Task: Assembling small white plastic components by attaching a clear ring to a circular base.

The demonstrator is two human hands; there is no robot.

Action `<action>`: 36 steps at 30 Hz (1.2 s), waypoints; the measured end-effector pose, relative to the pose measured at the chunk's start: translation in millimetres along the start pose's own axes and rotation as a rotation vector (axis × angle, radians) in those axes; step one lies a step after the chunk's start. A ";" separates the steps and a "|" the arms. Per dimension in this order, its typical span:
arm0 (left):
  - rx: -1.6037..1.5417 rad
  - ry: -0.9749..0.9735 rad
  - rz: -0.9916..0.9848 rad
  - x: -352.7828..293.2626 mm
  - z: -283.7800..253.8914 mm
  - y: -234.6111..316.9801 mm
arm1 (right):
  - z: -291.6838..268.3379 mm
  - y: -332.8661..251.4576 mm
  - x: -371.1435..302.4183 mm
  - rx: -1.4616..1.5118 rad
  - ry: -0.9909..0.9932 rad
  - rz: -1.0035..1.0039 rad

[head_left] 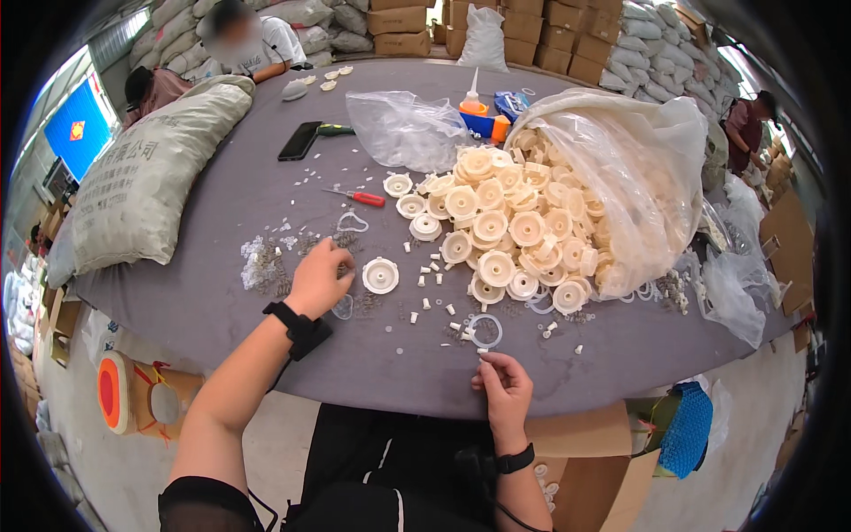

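My left hand (323,277) is down on the grey tabletop, fingers curled together among small metal springs (310,241); whatever is in its fingertips is hidden. Beside it lies a round cream plastic cap (380,276), its ringed inside facing up. Close to the table's front edge, my right hand (505,387) pinches a small white plastic plug (482,352) between thumb and forefinger. Just beyond that plug rests a translucent ring (485,331). Several more white plugs (425,280) are scattered between my hands.
A large clear bag (651,191) spills a heap of cream caps (527,229) on the right. A red screwdriver (365,199), a black phone (300,141) and an orange-topped bottle (474,106) lie farther back. A stuffed woven sack (160,177) stands left. Another person (253,44) sits across the table.
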State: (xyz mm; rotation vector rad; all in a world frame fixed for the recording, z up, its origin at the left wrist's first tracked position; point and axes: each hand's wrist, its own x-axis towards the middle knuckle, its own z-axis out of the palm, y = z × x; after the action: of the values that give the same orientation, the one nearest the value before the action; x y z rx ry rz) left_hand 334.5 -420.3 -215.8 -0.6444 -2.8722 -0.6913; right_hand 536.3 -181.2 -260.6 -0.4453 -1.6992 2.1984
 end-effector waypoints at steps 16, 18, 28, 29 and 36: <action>-0.983 -0.329 0.093 -81.5 22.0 111.0 | 22.8 -7.1 -6.3 0.637 -0.226 0.259; -0.960 -0.348 0.095 -82.4 22.1 112.8 | 18.2 -4.8 -8.8 0.643 -0.211 0.286; -0.990 -0.359 0.046 -83.1 25.3 114.9 | 14.3 0.1 -12.1 0.678 -0.228 0.318; -0.954 -0.338 0.082 -81.9 25.2 115.4 | 13.7 0.9 -11.8 0.675 -0.238 0.321; -0.886 -0.295 0.158 -85.4 29.2 111.1 | 17.4 7.0 -13.2 0.625 -0.225 0.319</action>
State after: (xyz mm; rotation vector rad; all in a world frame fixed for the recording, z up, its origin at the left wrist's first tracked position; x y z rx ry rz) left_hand 459.0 -349.6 -214.2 -1.1163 -2.5834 -2.0034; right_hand 540.1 -203.7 -262.6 -0.3240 -0.9768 2.9383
